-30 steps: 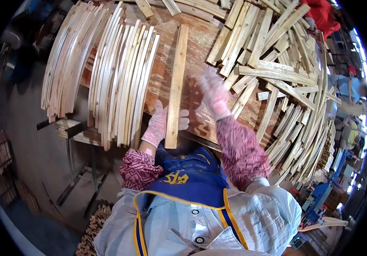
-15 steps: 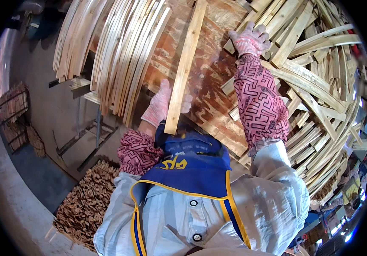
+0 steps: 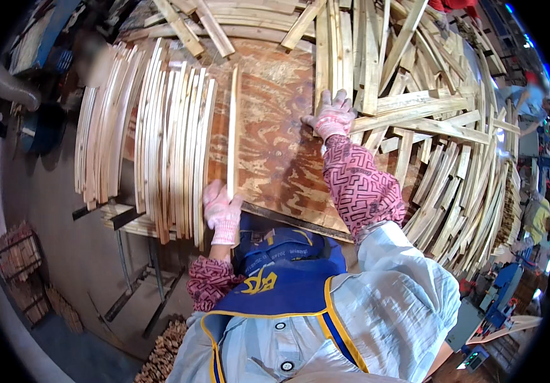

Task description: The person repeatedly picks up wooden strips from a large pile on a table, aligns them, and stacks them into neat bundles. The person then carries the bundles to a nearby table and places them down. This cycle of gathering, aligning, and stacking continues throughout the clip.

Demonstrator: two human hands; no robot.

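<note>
In a pink-and-white work glove, my left hand (image 3: pixel 222 207) grips the near end of a narrow wooden strip (image 3: pixel 233 127), which stands on its edge on the worn plywood tabletop (image 3: pixel 272 147). To the left of that strip is a row of similar strips (image 3: pixel 176 153) set side by side. My right hand (image 3: pixel 331 116), gloved alike, has its fingers spread at the near ends of several wooden strips (image 3: pixel 336 51) in the loose pile. Whether its fingertips press on the wood I cannot tell.
Crisscrossed strips (image 3: pixel 422 121) heap up along the right and far sides. Metal stand legs (image 3: pixel 153 274) hold up the row at the left. Stacked wood ends (image 3: pixel 166 348) lie low at the left. A person in blue (image 3: pixel 530 102) is far right.
The strip in my left hand has turned from lying flat and slanted to standing on edge, nearer the row at left. My right hand stays by the pile as the view shifts.
</note>
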